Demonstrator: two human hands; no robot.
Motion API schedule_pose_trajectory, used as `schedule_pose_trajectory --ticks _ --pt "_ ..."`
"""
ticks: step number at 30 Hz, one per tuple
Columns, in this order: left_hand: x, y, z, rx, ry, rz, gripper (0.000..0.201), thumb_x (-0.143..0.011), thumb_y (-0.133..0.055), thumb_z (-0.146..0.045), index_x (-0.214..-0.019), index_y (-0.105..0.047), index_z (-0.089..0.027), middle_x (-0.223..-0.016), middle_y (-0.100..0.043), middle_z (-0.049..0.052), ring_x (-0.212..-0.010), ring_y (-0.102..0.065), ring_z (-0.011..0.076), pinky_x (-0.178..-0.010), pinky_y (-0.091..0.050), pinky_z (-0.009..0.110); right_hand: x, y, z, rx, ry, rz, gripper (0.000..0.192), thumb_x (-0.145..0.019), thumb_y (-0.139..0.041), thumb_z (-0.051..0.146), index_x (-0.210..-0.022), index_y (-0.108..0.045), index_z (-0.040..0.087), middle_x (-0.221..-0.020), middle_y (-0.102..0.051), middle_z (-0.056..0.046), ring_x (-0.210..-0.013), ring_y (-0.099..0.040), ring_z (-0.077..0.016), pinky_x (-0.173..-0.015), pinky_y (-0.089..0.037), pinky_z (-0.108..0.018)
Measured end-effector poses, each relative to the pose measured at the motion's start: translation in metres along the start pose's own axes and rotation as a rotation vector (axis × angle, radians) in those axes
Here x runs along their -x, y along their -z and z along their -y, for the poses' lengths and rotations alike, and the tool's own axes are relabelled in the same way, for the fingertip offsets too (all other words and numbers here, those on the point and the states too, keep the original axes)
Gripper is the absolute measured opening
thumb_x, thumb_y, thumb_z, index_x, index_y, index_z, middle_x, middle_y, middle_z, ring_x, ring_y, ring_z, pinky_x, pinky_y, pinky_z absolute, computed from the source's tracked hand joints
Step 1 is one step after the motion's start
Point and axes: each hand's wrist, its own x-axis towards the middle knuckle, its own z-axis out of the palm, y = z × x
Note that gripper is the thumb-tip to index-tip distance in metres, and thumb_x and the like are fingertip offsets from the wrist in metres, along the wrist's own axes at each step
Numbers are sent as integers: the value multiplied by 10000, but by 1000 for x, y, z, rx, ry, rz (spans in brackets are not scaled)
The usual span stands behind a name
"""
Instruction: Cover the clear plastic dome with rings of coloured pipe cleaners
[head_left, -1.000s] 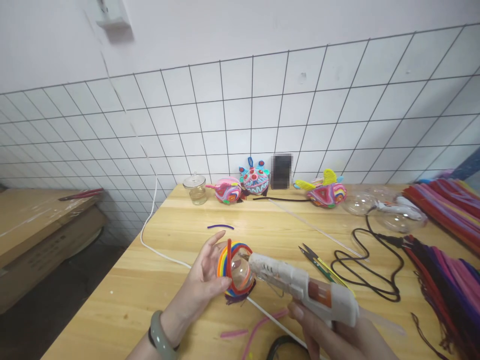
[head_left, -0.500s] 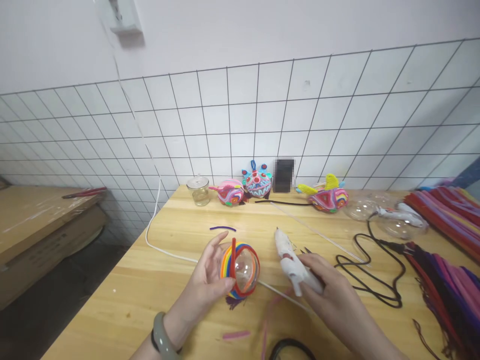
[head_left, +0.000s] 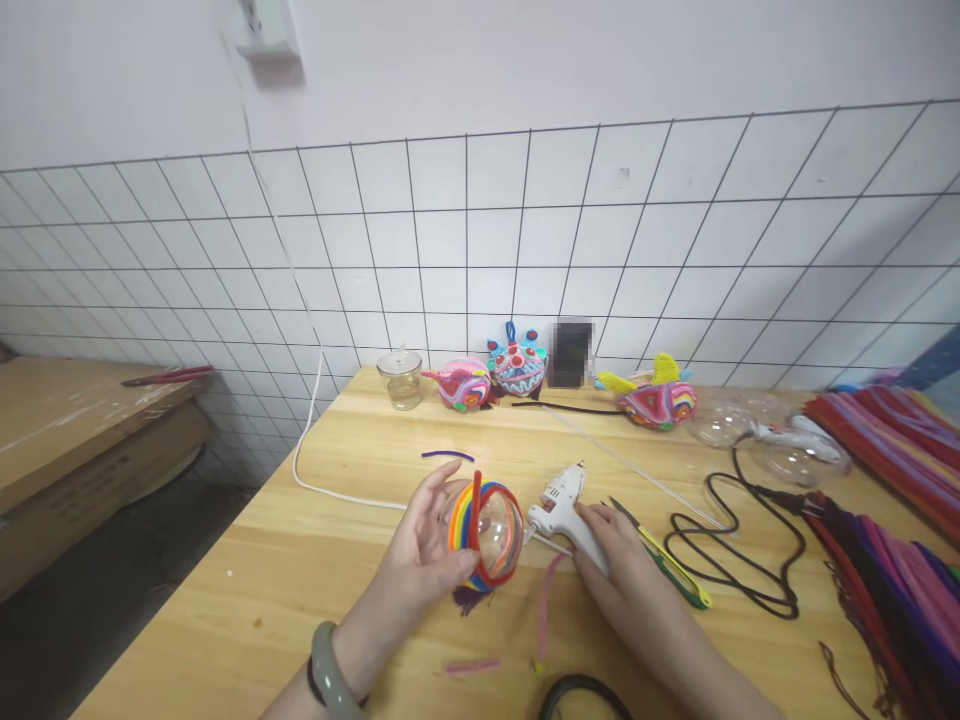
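Note:
Fingers of my left hand [head_left: 433,550] are wrapped round a clear plastic ball [head_left: 495,530] banded with rainbow pipe cleaners [head_left: 463,530]. A red pipe cleaner end [head_left: 477,490] sticks up from it, and a dark purple tassel [head_left: 471,600] hangs below. My right hand [head_left: 615,550] grips the handle of a white glue gun [head_left: 562,505], which lies tilted low over the table, its nozzle pointing away to the upper right. Beside the right hand lie yellow-green scissors or tweezers [head_left: 679,570]. Pink pipe cleaner pieces [head_left: 474,665] rest nearer me.
Decorated fish-like balls [head_left: 463,385] and a lidded glass cup [head_left: 403,385] stand along the tiled wall. Clear balls [head_left: 724,420], a looped black cord [head_left: 720,540] and bundles of coloured pipe cleaners [head_left: 885,430] occupy the right side. A purple piece [head_left: 448,455] lies behind the left hand.
The glue gun has been turned in my right hand and lowered leftward, its nozzle swinging to the right. The yellow-green tool is uncovered. My left hand keeps its hold on the ball.

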Motion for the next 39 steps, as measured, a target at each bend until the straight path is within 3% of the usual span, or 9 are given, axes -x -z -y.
schedule_pose_trajectory --ticks 4,8,10,12,16,22,25,31,39 --pt "-1 -1 2 -15 -9 -1 720 -630 -839 -304 -1272 -514 -306 -1202 -580 56 -1156 -550 234 -967 -441 315 2 -4 0 58 49 -32 401 -915 -352 186 -1219 -555 21 -1170 -594 -239 -1100 -613 -309 -920 -527 -456" --pt "1 -3 4 -101 -40 29 737 -654 -815 -298 -1294 -450 -293 -1199 -566 68 -1161 -554 250 -985 -440 351 3 1 1 141 54 -97 367 -911 -453 261 -1145 -623 36 -1155 -594 -280 -1104 -563 -432 -892 -471 -613" --pt "5 -4 5 -199 -66 51 746 -687 -779 -265 -1324 -393 -299 -1258 -538 80 -1215 -522 268 -1029 -410 391 3 9 5 148 75 -163 362 -906 -511 322 -1151 -619 78 -1163 -598 -264 -1101 -551 -443 -879 -458 -637" --pt "9 -5 5 -358 -73 59 750 -718 -730 -190 -1352 -344 -302 -1350 -488 93 -1312 -435 278 -1098 -335 426 6 22 14 58 159 -238 348 -909 -540 347 -1199 -572 158 -1162 -615 -193 -1084 -577 -369 -882 -494 -558" --pt "15 -9 6 -633 -56 128 787 -694 -661 -90 -1371 -311 -288 -1420 -432 117 -1340 -407 306 -1115 -312 488 12 51 41 -280 288 -165 368 -935 -525 275 -1295 -455 243 -1143 -632 -95 -1079 -608 -203 -866 -545 -282" --pt "15 -13 7 -926 -178 234 848 -608 -657 -34 -1346 -357 -321 -1396 -434 87 -1339 -385 322 -1110 -328 491 10 68 59 -366 464 -170 256 -925 -552 194 -1178 -549 233 -950 -694 -65 -898 -671 -171 -786 -556 -236" --pt "15 -13 8 -914 -156 236 836 -625 -668 -56 -1354 -356 -321 -1391 -439 95 -1317 -409 332 -1107 -325 508 9 65 53 -372 499 -196 165 -901 -573 133 -1027 -628 225 -849 -694 -54 -800 -670 -170 -768 -560 -276" --pt "15 -14 5 -704 35 257 787 -657 -689 -119 -1352 -346 -254 -1407 -435 158 -1304 -440 364 -1092 -332 548 7 63 46 -391 466 -212 233 -878 -597 99 -1073 -651 216 -873 -715 -68 -774 -666 -170 -704 -551 -280" --pt "18 -15 9 -510 73 333 791 -691 -658 -58 -1350 -300 -312 -1392 -489 112 -1293 -482 312 -1096 -343 514 2 62 52 -532 282 -134 117 -839 -650 136 -875 -667 246 -738 -720 -2 -663 -679 -144 -615 -550 -214"
